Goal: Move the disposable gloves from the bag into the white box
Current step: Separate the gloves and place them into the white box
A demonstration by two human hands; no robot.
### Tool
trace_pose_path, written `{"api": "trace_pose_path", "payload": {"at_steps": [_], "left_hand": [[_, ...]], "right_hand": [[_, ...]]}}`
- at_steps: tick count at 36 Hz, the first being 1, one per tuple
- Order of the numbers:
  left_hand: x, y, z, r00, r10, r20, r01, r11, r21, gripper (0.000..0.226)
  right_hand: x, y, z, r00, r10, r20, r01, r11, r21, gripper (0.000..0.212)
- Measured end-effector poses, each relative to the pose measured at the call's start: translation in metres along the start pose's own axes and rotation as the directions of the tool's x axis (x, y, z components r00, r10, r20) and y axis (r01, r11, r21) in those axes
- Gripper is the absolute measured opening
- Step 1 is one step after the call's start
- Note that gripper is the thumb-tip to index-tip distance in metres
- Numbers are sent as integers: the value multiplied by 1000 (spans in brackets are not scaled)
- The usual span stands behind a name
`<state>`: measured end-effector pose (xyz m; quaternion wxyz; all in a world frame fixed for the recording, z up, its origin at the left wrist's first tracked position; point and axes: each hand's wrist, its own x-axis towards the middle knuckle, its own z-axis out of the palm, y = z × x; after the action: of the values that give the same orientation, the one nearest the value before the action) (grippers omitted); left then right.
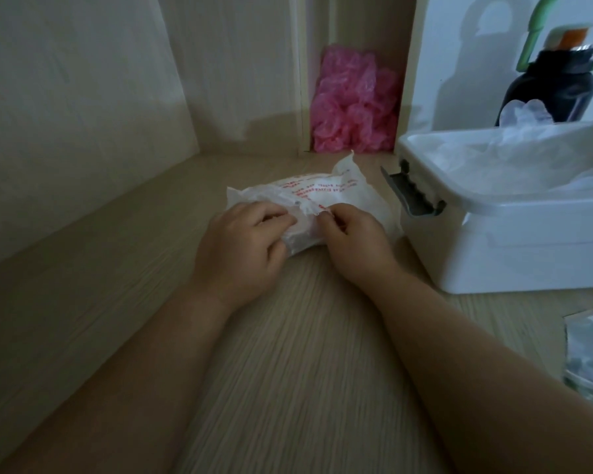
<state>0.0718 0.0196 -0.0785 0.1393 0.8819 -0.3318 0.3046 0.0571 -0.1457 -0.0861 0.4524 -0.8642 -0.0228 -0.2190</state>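
On the desk [288,354], head view: the bag [326,196], white plastic with lines of red print, lies flat in front of me, its far corner crumpled upward. My left hand [243,248] rests on the bag's near left end, fingers curled and gripping the film. My right hand [353,241] pinches the ragged edge of the film at the bag's middle, fingertips bent inward just beside those of the left. Between the two hands a pale, folded wad shows through the plastic; whether it is a stack of gloves I cannot tell for certain. Both forearms run bare along the wood grain toward the camera.

To the right of the bag, close to it but apart, stands the box [507,248], white, lid off, with a grey latch [411,193] hanging open on its left end. Gloves [528,155], thin and clear, lie loosely piled inside the box, some rising above the far rim. Behind the box stands a black bottle [558,87] with a green handle [534,32] looped over its top.

At the back, in a narrow upright gap between two panels, a pink heap [353,104] of crinkled plastic is stacked. At the right edge, nearer to me than the box, lies a clear wrapper [589,357], partly cut off by the frame.
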Motion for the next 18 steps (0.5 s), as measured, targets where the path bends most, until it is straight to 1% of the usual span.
{"api": "trace_pose_path", "payload": {"at_steps": [2, 3, 6, 7, 11, 14, 16, 18], "left_hand": [[0, 7, 0, 1000, 20, -1, -20, 998, -61, 39], [0, 8, 1, 1000, 20, 18, -19, 998, -64, 39], [-1, 5, 8, 995, 19, 98, -19, 1000, 0, 38], [-1, 2, 10, 995, 20, 97, -22, 1000, 11, 36], [-1, -3, 13, 999, -52, 11, 52, 998, -30, 35], [-2, -4, 14, 989, -135, -54, 128, 984, -121, 33], [-2, -5, 13, 971, -217, -98, 195, 961, -197, 23], [-1, -7, 11, 952, -283, -112, 252, 938, -237, 13]], "right_hand": [[0, 0, 1, 1000, -8, 2, 8, 1000, 13, 28], [0, 0, 1, 1000, -11, 2, 11, 1000, 22, 30], [-1, 0, 2, 1000, -16, -3, 16, 998, 59, 39], [-1, 0, 2, 1000, -13, 4, 12, 997, 73, 40], [-1, 0, 1, 1000, 18, 24, -19, 998, 68, 40], [1, 1, -1, 998, 61, 18, -63, 995, 73, 38], [3, 2, -2, 995, 94, 11, -95, 992, 84, 37], [4, 3, -2, 993, 114, 3, -114, 989, 92, 38]]}}
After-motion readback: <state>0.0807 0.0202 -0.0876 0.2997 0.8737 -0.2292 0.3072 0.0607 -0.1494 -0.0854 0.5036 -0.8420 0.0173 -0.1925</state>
